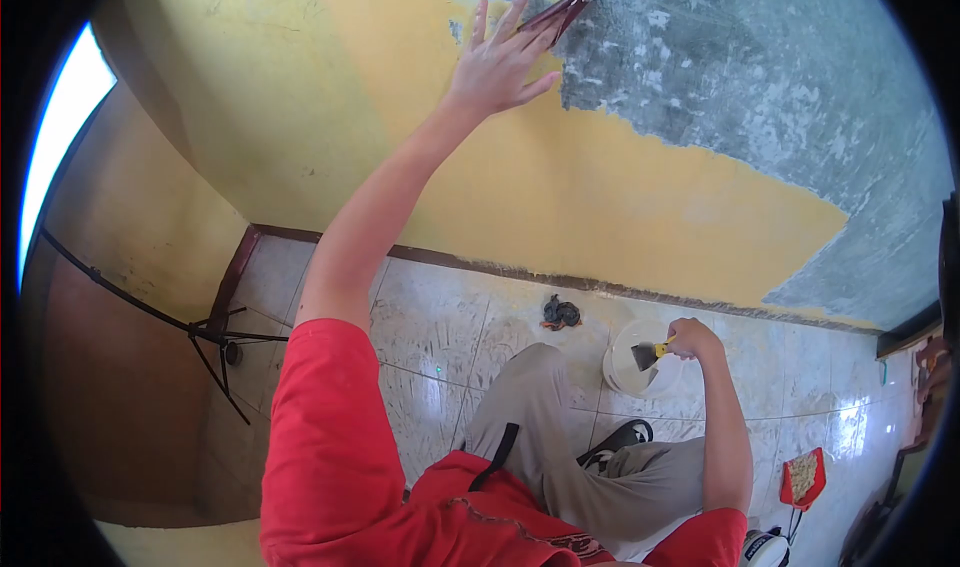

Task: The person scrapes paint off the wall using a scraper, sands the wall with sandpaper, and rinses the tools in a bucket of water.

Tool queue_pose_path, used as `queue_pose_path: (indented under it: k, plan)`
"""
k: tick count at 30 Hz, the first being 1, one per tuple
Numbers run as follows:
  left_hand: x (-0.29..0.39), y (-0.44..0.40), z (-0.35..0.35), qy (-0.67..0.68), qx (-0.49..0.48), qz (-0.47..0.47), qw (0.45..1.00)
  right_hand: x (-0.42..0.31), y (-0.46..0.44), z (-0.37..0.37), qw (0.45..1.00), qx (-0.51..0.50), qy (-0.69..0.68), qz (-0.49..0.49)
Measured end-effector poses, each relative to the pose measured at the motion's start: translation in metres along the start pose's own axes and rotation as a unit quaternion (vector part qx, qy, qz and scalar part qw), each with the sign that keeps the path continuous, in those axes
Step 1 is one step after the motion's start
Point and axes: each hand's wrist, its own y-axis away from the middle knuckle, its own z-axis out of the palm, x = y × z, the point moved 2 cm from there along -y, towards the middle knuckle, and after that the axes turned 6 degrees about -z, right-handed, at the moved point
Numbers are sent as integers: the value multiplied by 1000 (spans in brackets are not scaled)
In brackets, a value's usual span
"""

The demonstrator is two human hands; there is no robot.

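My left hand (500, 64) is raised to the wall with its fingers spread. Several of them lie against a dark red, flat-sided tool (566, 13), which seems pressed between hand and wall; its exact kind is unclear. My right hand (690, 338) is closed around the yellow handle of a putty knife (648, 355). The knife's grey blade is over a round white bucket (617, 367) on the floor. How much the bucket holds I cannot tell. The wall has bare yellow paint (600, 197) below and a grey, patchy layer (720, 77) above.
A crumpled black bundle (561, 313) lies on the smudged tile floor (430, 317) near the wall's foot. A black tripod stand (215, 335) is at the left. To the lower right lies a red dustpan (816, 479) with pale debris, beside a white container (765, 549).
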Motion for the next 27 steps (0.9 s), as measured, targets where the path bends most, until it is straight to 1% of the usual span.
queue_pose_path:
  k: [1, 2, 3, 4, 5, 6, 7, 8, 10, 11, 13, 14, 16, 18, 21, 22, 24, 26, 27]
  plan:
    - [4, -5, -4, 1, -3, 2, 1000, -2, -2, 3, 998, 23, 52, -22]
    - [8, -12, -9, 27, 38, -1, 999, -1, -4, 4, 998, 18, 51, -24]
    - [9, -15, -13, 53, 80, -4, 995, -3, -2, 1, 1000, -1, 14, -1]
    - [7, -11, -15, 53, 74, -5, 996, -4, -1, -2, 999, -20, -22, 22]
    - [6, -7, -16, 44, 43, -7, 998, -4, -6, -2, 999, -25, -19, 20]
    - [7, -9, -18, 38, 16, -5, 999, -3, -12, -2, 999, -22, 22, 10]
    - [12, -15, -18, 40, 16, -5, 999, -1, -15, -2, 998, -18, 64, 1]
    - [18, -21, -16, 47, 7, -29, 998, 1, -18, 1, 998, -22, 65, 3]
    - [17, -16, -16, 52, -8, -49, 997, -15, -19, 2, 992, 50, 120, -6]
    - [18, -11, -18, 62, 3, -51, 997, -20, -17, 1, 992, 45, 118, -8]
    - [15, -11, -18, 71, 20, -48, 996, -35, -1, -18, 998, -36, 49, 28]
    - [11, -11, -13, 71, 28, -46, 996, -34, -4, -20, 998, -32, 47, 29]
    - [14, -17, -8, 75, 27, -46, 996, -36, -10, -16, 992, 17, 122, 19]
    - [21, -34, -9, 102, 48, -71, 991, -48, -15, -18, 992, 6, 127, 20]
    - [22, -17, -31, 138, 24, -62, 988, -44, -13, -21, 991, 10, 128, 24]
    - [21, -19, -27, 137, 25, -60, 988, -42, -12, -19, 992, 10, 121, 19]
    - [18, -24, -20, 58, 64, -66, 994, -44, -9, -17, 991, 22, 129, 23]
    - [28, -19, -16, 81, 59, -81, 992, -43, 0, -16, 990, 27, 136, 31]
    - [28, -18, -19, 93, 59, -97, 989, -45, 1, -20, 990, 5, 133, 41]
